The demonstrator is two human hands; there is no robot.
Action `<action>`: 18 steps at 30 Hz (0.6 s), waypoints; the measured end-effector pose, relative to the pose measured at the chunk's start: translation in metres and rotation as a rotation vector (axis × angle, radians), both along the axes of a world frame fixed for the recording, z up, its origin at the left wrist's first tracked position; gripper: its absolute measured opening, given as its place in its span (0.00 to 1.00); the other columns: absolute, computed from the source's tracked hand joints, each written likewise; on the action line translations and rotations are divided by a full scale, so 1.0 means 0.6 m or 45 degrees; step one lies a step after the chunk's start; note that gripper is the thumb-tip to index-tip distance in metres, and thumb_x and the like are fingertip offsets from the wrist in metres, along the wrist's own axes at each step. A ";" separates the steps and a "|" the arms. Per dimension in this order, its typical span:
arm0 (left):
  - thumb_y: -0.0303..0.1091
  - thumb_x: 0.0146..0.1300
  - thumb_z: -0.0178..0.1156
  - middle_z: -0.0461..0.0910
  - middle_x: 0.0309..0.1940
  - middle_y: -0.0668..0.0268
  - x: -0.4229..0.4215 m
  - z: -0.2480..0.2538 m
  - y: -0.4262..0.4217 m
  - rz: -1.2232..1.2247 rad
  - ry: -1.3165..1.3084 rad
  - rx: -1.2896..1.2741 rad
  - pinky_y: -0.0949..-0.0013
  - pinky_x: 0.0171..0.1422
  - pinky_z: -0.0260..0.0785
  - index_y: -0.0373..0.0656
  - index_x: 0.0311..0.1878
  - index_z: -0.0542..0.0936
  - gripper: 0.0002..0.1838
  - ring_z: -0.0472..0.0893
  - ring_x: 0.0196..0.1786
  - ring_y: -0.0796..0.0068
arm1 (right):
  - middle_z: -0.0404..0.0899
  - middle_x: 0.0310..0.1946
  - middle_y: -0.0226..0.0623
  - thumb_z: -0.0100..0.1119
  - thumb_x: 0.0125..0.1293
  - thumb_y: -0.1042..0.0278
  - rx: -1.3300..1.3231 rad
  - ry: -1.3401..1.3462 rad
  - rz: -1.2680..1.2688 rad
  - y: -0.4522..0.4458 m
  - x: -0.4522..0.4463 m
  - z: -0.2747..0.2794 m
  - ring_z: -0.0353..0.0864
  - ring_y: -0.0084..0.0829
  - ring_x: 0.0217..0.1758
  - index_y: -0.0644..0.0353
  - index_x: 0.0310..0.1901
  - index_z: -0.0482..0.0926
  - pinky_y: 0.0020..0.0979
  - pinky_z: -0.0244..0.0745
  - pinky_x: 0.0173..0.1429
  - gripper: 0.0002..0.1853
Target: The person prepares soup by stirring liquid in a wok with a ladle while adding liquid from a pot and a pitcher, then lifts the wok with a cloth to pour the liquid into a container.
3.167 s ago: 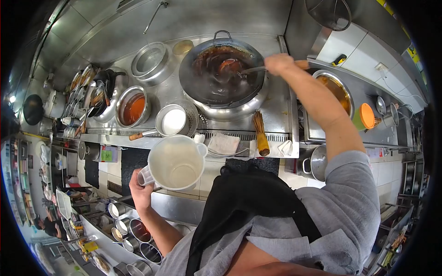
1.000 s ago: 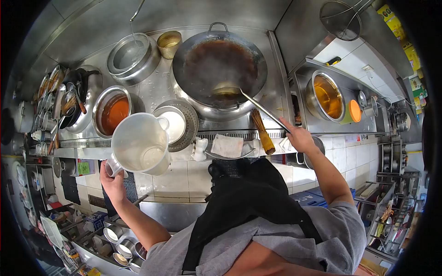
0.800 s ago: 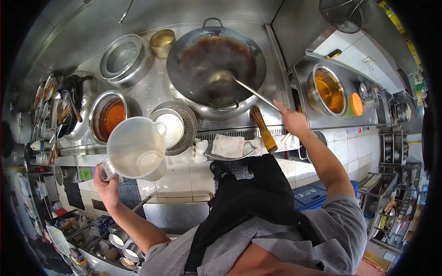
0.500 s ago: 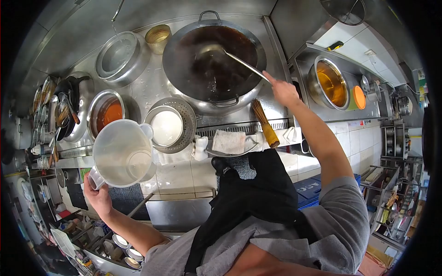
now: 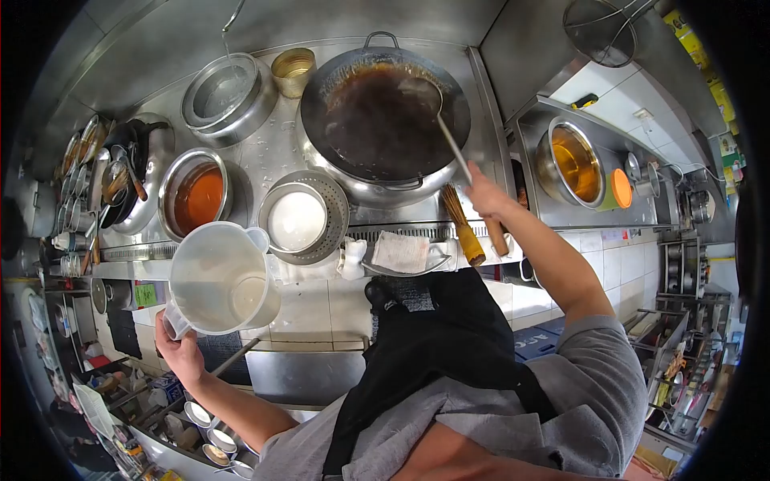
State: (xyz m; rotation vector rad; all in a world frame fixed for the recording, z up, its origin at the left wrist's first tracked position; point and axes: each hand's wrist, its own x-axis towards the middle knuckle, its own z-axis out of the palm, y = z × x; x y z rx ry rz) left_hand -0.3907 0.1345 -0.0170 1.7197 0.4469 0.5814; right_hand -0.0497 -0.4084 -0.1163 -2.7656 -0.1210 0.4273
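Note:
My left hand (image 5: 181,353) is closed round the handle of a translucent plastic measuring jug (image 5: 212,280), which hangs in front of the stove edge and looks nearly empty. My right hand (image 5: 488,195) grips the long handle of a ladle (image 5: 449,136). The ladle's bowl rests in dark brown liquid near the far right wall of a large wok (image 5: 321,136). Steam blurs part of the liquid's surface. Just below my right hand, a bamboo wok brush (image 5: 463,228) lies across the front edge.
A pot of orange-red liquid (image 5: 198,196) stands left of a bowl of white contents (image 5: 297,222) on a perforated steel strainer (image 5: 337,196). Further back are a lidded pot (image 5: 228,100) and a brass-coloured container (image 5: 293,72). A pot of amber liquid (image 5: 577,164) sits at the right.
The ladle's bowl has swept from the wok's middle to its far right side, and my right hand has come lower. The view has shifted slightly; my left hand still holds the jug.

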 end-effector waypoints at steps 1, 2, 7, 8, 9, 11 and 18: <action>0.24 0.55 0.59 0.79 0.43 0.67 -0.005 0.000 -0.003 0.006 -0.009 0.000 0.75 0.55 0.67 0.34 0.52 0.75 0.19 0.77 0.45 0.79 | 0.80 0.36 0.48 0.53 0.73 0.71 0.409 0.335 -0.151 0.030 -0.023 0.050 0.82 0.39 0.34 0.57 0.75 0.54 0.41 0.78 0.38 0.32; 0.24 0.55 0.60 0.79 0.42 0.68 -0.010 0.002 -0.005 0.006 0.032 0.023 0.75 0.54 0.67 0.35 0.52 0.75 0.19 0.77 0.45 0.79 | 0.77 0.30 0.40 0.54 0.73 0.71 0.820 0.671 -0.301 0.046 -0.036 0.086 0.78 0.30 0.26 0.59 0.71 0.59 0.35 0.75 0.30 0.27; 0.26 0.56 0.63 0.79 0.41 0.70 -0.008 0.036 -0.029 -0.013 0.006 0.014 0.76 0.52 0.66 0.36 0.51 0.76 0.18 0.76 0.44 0.81 | 0.70 0.26 0.29 0.52 0.74 0.73 1.428 1.076 -0.423 0.037 -0.023 0.149 0.67 0.20 0.21 0.60 0.68 0.64 0.26 0.64 0.24 0.22; 0.27 0.56 0.64 0.79 0.41 0.70 -0.007 0.040 -0.032 -0.035 -0.006 0.015 0.76 0.52 0.66 0.36 0.51 0.75 0.18 0.76 0.44 0.81 | 0.70 0.26 0.29 0.52 0.75 0.73 1.260 0.934 -0.321 0.034 -0.030 0.154 0.67 0.20 0.21 0.60 0.70 0.63 0.26 0.64 0.24 0.24; 0.27 0.56 0.64 0.79 0.41 0.70 -0.007 0.042 -0.035 -0.057 -0.016 0.013 0.75 0.52 0.66 0.36 0.51 0.75 0.19 0.76 0.44 0.81 | 0.69 0.26 0.29 0.52 0.75 0.73 1.089 0.792 -0.223 0.030 -0.032 0.158 0.67 0.19 0.21 0.60 0.72 0.62 0.25 0.64 0.24 0.26; 0.28 0.57 0.65 0.79 0.41 0.69 -0.004 0.042 -0.042 -0.084 -0.042 0.006 0.75 0.52 0.66 0.36 0.51 0.75 0.19 0.76 0.44 0.81 | 0.75 0.29 0.34 0.53 0.74 0.72 1.030 0.692 -0.152 0.017 -0.032 0.172 0.66 0.19 0.20 0.61 0.77 0.56 0.26 0.65 0.23 0.32; 0.24 0.54 0.63 0.79 0.42 0.68 0.053 0.041 -0.118 -0.224 -0.111 -0.065 0.75 0.53 0.67 0.35 0.53 0.74 0.21 0.77 0.45 0.80 | 0.72 0.66 0.59 0.56 0.71 0.70 0.279 -0.129 0.404 -0.056 0.013 0.258 0.75 0.52 0.65 0.58 0.79 0.52 0.41 0.68 0.70 0.38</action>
